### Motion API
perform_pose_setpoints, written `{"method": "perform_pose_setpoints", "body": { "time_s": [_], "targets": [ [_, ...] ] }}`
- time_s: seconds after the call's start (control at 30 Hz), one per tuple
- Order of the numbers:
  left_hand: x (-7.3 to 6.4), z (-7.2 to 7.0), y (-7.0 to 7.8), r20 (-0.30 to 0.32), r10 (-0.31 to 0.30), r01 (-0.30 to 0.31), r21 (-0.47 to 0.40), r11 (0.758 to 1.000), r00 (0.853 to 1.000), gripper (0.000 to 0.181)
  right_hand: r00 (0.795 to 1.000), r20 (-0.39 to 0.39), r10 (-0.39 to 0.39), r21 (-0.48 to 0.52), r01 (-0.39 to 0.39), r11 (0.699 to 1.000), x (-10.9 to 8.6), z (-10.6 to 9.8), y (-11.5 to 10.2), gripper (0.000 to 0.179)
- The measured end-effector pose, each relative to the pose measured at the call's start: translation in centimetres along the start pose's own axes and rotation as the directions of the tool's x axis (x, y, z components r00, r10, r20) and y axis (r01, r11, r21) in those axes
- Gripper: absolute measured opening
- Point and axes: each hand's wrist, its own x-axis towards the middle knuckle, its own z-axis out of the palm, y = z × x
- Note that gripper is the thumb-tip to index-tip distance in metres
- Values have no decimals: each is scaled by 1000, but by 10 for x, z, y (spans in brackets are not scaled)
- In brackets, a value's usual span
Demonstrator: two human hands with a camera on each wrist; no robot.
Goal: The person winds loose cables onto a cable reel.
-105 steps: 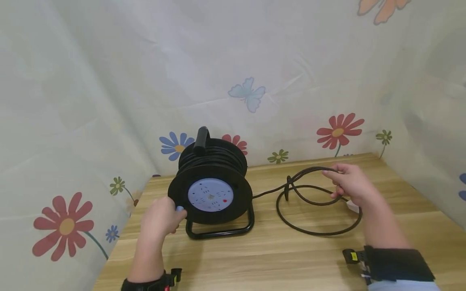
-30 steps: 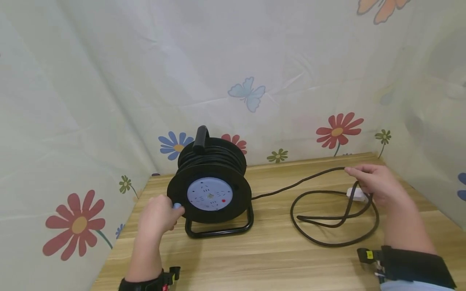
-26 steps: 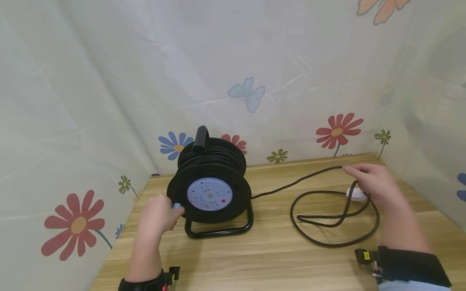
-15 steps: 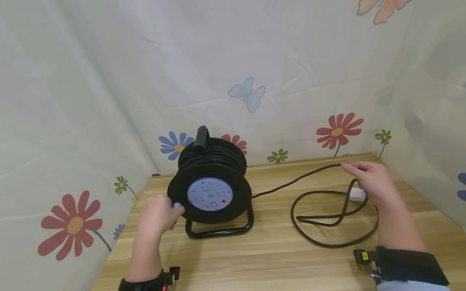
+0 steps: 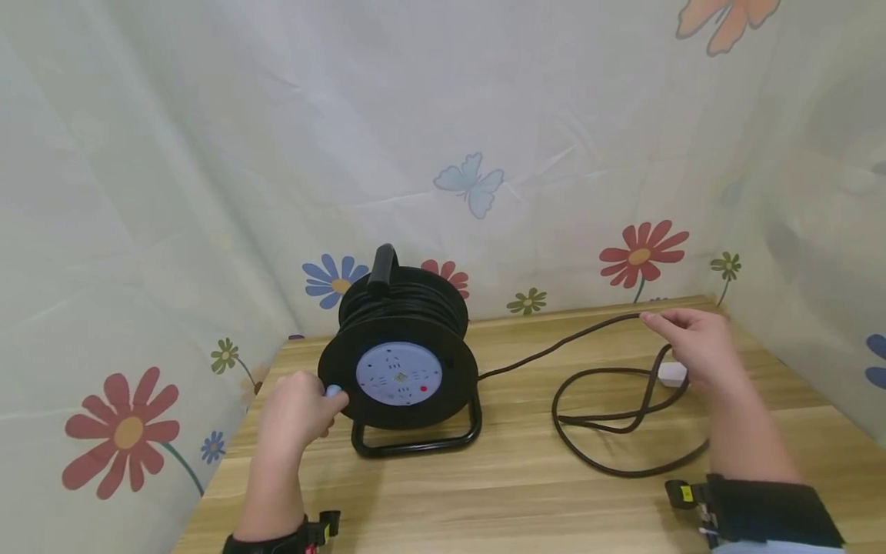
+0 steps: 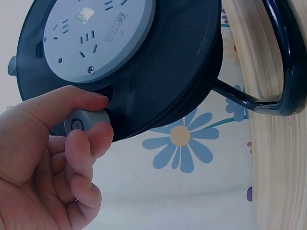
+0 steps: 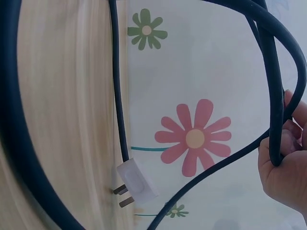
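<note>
Pinching the pale blue-grey knob (image 6: 88,120) w/ thumb & fingers, your L hand (image 5: 298,408) is at the L side of the black cable reel (image 5: 401,329); the L wrist view shows the rest of those fingers curled in toward the palm. Your R hand (image 5: 702,346) is grasping the black cable (image 5: 562,342), thumb & index at the front of the grip; so both hands are holding something, neither is released.

The reel is L of centre on the wood-grain desk (image 5: 519,492), upright on its black tubular frame (image 5: 415,448), carry handle (image 5: 382,269) at the top; its round socket panel (image 5: 399,374) faces you, w/ a red button (image 5: 424,388) at lower R; lots of cable is wound on the drum behind. The free length leaves the reel's R side & slopes up to your R hand; beyond the grip it drops into loose loops on the R of the desk. The white plug (image 5: 672,375) is near the R hand but apart from the fingers; R wrist view shows two dark pins on it. Behind it all, a pale backdrop (image 5: 554,115) w/ printed flowers & butterflies; you've a black wristband (image 5: 771,508) on the R arm.
</note>
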Motion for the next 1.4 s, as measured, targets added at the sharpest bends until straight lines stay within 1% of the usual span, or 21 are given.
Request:
{"method": "perform_pose_setpoints", "body": {
  "time_s": [0.2, 0.33, 0.5, 0.7, 0.93, 1.1, 1.2, 1.3, 1.4],
  "targets": [
    [-1, 1, -1, -2, -5, 5, -14, 1000, 1000, 37, 999, -50, 17, 36, -15, 999, 2, 0, 3, 68],
    [0, 2, -2, 3, 0, 0, -6, 1000, 1000, 37, 998, -66, 25, 22, -23, 999, 3, -1, 7, 71],
    [-1, -1, -1, -4, 1, -1, -20, 1000, 1000, 36, 998, -56, 16, 0, -16, 1000, 1, 0, 4, 73],
    [-2, -4, -2, -25, -20, 18, -70, 997, 999, 37, 999, -28, -26, -29, 25, 999, 0, 8, -6, 66],
    [-1, -7, 2, -74, -55, 40, -188, 981, 996, 36, 997, 5, -78, -20, 79, 997, 0, 20, -15, 66],
    [-1, -9, 7, -102, -68, 42, -235, 971, 992, 36, 996, 8, -88, 22, 88, 996, 1, 28, -23, 56],
    [-1, -9, 10, -131, -59, 26, -239, 971, 990, 35, 996, 29, -83, 43, 82, 996, 0, 32, -27, 53],
    [-1, -8, 12, -177, -41, -2, -236, 972, 983, 34, 995, 59, -80, 57, 77, 995, 0, 37, -31, 56],
    [-1, -8, 14, -216, -30, -25, -247, 969, 976, 33, 994, 60, -87, 84, 82, 993, 1, 43, -32, 55]
  ]
}}
